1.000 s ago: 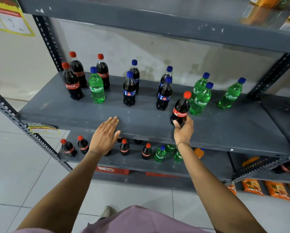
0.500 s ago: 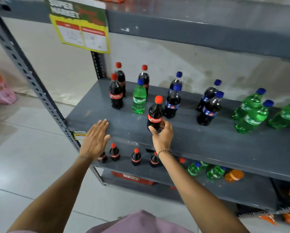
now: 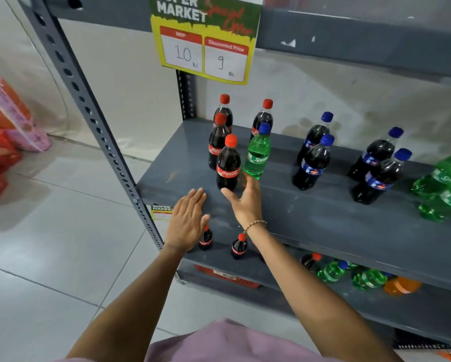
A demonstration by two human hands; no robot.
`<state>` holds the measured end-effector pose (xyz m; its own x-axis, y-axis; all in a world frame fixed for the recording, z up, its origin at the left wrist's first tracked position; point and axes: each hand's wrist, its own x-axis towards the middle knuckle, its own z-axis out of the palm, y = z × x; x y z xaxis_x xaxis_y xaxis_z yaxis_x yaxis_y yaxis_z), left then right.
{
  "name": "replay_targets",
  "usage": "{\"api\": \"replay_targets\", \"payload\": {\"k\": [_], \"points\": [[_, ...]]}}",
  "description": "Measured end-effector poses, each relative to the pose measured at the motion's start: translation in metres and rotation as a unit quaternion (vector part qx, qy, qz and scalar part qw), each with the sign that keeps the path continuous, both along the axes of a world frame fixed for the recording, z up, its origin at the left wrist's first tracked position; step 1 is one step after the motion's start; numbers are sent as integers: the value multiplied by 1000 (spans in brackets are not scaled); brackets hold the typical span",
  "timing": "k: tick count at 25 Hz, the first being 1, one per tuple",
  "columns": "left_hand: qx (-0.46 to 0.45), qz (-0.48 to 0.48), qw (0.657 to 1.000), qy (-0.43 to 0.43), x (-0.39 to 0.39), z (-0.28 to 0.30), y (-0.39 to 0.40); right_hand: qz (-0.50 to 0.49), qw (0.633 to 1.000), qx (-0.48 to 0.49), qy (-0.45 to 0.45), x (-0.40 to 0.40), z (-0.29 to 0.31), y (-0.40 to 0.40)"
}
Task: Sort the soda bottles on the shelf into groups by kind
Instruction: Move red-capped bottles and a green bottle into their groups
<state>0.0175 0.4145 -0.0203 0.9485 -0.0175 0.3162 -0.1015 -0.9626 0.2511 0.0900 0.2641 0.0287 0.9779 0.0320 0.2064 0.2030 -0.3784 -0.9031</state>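
A red-capped Coca-Cola bottle [image 3: 228, 163] stands upright on the grey middle shelf [image 3: 310, 212], just in front of three more colas [image 3: 218, 142]. My right hand [image 3: 245, 202] is right below its base, thumb on the left and fingers on the right, loosened and spread. A lone green Sprite bottle [image 3: 258, 155] stands beside the colas, near my fingertips. Several blue-capped dark cola bottles [image 3: 312, 163] stand further right, and green Sprite bottles [image 3: 443, 189] sit at the far right edge. My left hand [image 3: 188, 218] rests flat on the shelf's front edge, holding nothing.
A perforated grey upright [image 3: 96, 121] frames the shelf on the left. A yellow price sign [image 3: 206, 40] hangs from the shelf above. The lower shelf holds small colas [image 3: 238, 246], green bottles [image 3: 331, 271] and an orange one [image 3: 402, 284]. Red and pink packs [image 3: 2, 142] lie on the floor.
My right hand carried the red-capped cola from the right side leftward and set it down by the other colas; its grip has loosened. My view swung left. The left hand stayed on the edge.
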Motion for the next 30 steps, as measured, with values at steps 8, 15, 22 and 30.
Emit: {"api": "replay_targets", "payload": {"k": [8, 15, 22, 30], "points": [[-2, -7, 1000, 1, -1, -1, 2, -61, 996, -18, 55, 41, 20, -41], [-18, -12, 999, -30, -9, 5, -19, -71, 996, 7, 62, 49, 17, -41], [-20, -52, 998, -26, -19, 5, -109, -63, 996, 1, 55, -6, 7, -114], [-2, -67, 998, -2, -29, 12, -254, -157, 986, -61, 5, -59, 8, -271]]}}
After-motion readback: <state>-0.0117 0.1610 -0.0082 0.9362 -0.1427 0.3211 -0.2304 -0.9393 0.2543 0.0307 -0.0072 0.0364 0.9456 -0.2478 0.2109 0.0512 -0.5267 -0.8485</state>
